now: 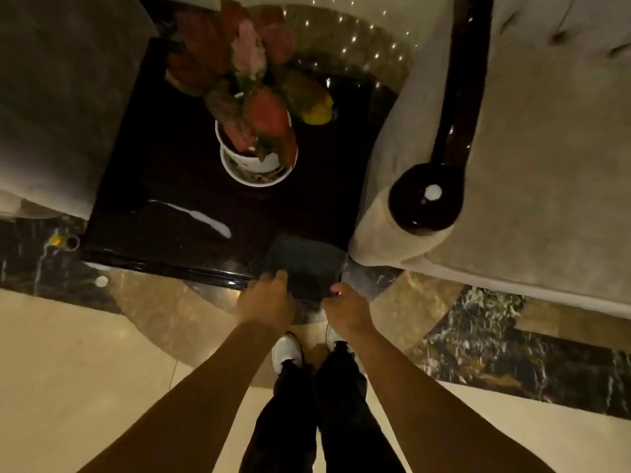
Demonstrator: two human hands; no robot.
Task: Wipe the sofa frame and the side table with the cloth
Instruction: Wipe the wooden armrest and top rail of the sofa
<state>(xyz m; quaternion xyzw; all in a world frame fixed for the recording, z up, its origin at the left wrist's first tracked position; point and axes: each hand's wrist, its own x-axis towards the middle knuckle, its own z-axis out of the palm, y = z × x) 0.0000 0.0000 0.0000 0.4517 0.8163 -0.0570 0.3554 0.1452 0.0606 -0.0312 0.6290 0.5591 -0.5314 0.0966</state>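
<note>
- Gripping the near edge of a dark cloth (pixel 305 268), the left hand (pixel 266 302) is closing its fingers on the cloth's left corner, at about 6 o'clock from the middle of the view.
- The right hand (pixel 345 307) is pinching the cloth's right near corner, thumb tip showing on top; it is sitting just at 3 o'clock of the left hand.
- The cloth is lying folded flat on the near right corner of the glossy dark side table (pixel 177 199), its near edge hanging just past the table's rim.
- A potted plant (pixel 256 107) with red and pink leaves is standing in a white pot on a saucer near the table's middle, at 12 o'clock from the cloth and well apart from it.
- The sofa frame (pixel 457 107), a shiny dark wooden rail ending in a round knob, is running along the beige sofa arm (pixel 546 199) at 2 o'clock from the hands; the arm is standing just beside the table's right edge.
- Another upholstered seat (pixel 51 97) is filling the view at 10 o'clock, beside the table's left edge.
- The person's white shoes (pixel 287 349) are standing on the marble floor (pixel 85 370) at 6 o'clock, below the hands.
</note>
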